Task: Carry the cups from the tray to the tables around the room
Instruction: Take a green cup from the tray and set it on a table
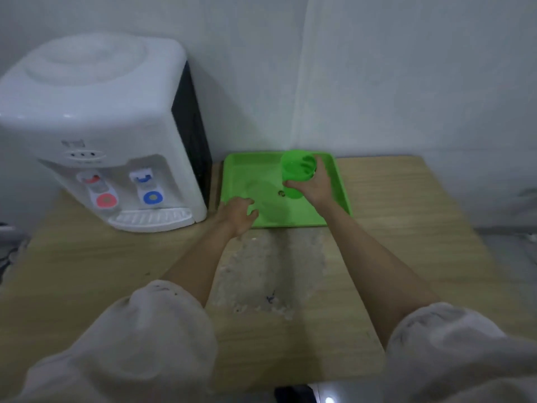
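Cup (297,173), the only 1 visible, sits clasped in the right hand (315,189) above the green tray (340,187), the left hand (238,215) spread empty at its edge, so delivery to a table looks still undone.

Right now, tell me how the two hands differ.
The right hand grips a green cup above the green tray; the left hand holds nothing. The right is closed around the cup; the left is open, fingers spread at the tray's near-left corner. Both are bare and reach over the tray.
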